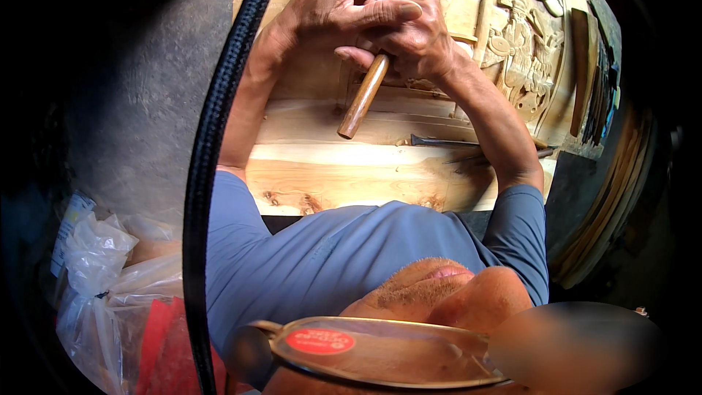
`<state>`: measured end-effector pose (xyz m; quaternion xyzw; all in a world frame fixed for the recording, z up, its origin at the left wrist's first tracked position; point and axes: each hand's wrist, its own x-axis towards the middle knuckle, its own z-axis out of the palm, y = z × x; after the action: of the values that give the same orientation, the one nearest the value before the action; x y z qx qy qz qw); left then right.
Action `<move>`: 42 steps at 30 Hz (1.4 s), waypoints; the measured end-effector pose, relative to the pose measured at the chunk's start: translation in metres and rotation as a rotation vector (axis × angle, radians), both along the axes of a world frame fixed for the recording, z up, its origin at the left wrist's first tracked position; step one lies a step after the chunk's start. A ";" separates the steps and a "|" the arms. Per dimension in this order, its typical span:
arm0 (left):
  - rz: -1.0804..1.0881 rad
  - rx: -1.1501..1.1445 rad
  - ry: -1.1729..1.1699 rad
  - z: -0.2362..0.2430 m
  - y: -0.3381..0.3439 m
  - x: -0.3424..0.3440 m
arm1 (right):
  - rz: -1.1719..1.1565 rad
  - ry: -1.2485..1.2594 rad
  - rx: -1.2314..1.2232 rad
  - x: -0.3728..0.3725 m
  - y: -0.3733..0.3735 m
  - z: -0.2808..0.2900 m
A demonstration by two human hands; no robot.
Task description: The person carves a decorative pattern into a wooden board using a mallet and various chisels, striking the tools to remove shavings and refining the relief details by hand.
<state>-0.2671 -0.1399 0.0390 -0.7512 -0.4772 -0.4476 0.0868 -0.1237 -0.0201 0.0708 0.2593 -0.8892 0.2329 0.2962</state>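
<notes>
Toward 6 o'clock from the hands, plain, knotted pale wood (322,175) bore no relief; whether it belonged to the panel or the surface could not be told. Directly beneath the hands, progress was hidden. Toward 3 o'clock, the carved panel (515,58) showed figures and a scalloped border in deep relief, so that part looked well advanced; whether finer detailing remained was unclear.

The left hand (344,7) was half curled, its thumb laid across the right hand. The chisel-like tool (363,96) slanted out of the grasp, wooden butt toward 7 o'clock, metal end toward 1 o'clock. The right hand (420,33) was clenched around it. A dark flat tool (442,142) lay loose toward 5 o'clock.
</notes>
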 end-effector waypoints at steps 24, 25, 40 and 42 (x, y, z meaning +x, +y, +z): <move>0.046 -0.130 -0.205 0.001 -0.001 0.005 | -0.031 -0.072 0.012 0.002 0.005 -0.013; 0.041 -0.133 -0.202 -0.001 0.000 0.004 | -0.056 -0.100 0.012 0.004 0.005 -0.015; -0.070 -0.061 -0.249 -0.014 0.009 -0.003 | -0.067 -0.037 0.163 -0.007 0.019 -0.028; -0.099 -0.081 -0.410 -0.007 0.001 -0.004 | -0.085 -0.018 0.170 -0.014 0.016 -0.028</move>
<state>-0.2708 -0.1392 0.0321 -0.6700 -0.4651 -0.5750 -0.0646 -0.1373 -0.0039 0.0425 0.2434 -0.9186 0.1463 0.2747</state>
